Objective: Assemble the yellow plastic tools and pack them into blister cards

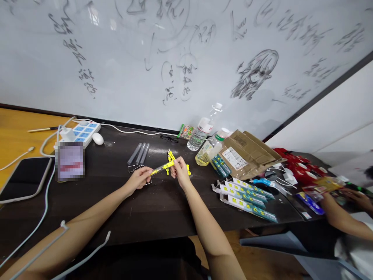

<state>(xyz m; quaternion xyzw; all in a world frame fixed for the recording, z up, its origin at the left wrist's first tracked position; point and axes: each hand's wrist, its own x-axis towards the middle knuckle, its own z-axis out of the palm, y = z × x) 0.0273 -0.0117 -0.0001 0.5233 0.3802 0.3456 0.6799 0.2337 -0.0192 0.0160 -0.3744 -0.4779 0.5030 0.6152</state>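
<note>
Between my hands lies a slim yellow and clear plastic stick (161,169), roughly level and rising slightly to the right. My left hand (138,180) is closed in a pinch on its left end. Fingers of my right hand (182,174) are closed on its yellow right end. Yellow plastic pieces (169,156) show just beyond the right fingers; whether they join the stick I cannot tell. Another yellow piece (189,169) lies right of that hand, partly hidden. Several clear tubes (139,153) lie beyond my left hand, near a thin wire-like frame (134,168).
Right of my hands stand a water bottle (200,134), a second bottle (206,151), a cardboard package (247,153) and several long boxes (247,204). At left are a phone (25,177), a power strip (87,130), a mouse (98,139) and cables. Another person's arm (344,217) reaches in at far right.
</note>
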